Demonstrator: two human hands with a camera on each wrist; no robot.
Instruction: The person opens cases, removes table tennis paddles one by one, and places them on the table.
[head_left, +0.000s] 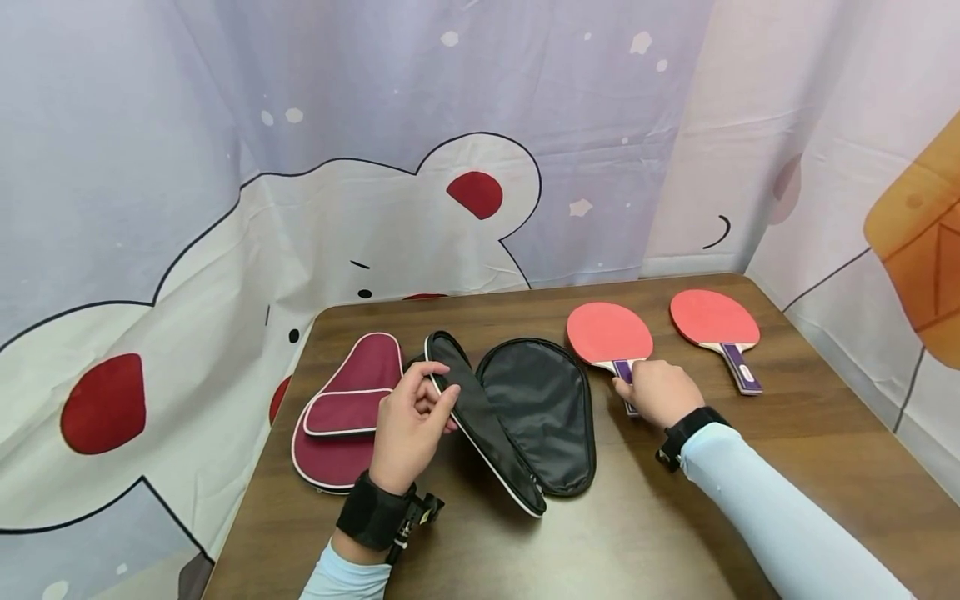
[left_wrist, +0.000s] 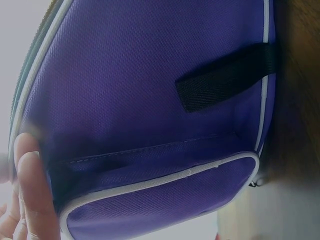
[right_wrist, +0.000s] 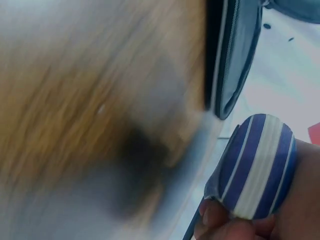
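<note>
The right hand [head_left: 663, 396] grips a round red paddle [head_left: 609, 332] pointing to eleven o'clock; at that hand's nine, the left hand [head_left: 407, 429] pinches an open black fabric case [head_left: 536, 408].

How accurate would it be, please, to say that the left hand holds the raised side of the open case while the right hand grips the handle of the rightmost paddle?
Not quite: in the head view, the right hand grips the handle of the left paddle, nearer the open case. The left hand does hold the raised side.
</note>
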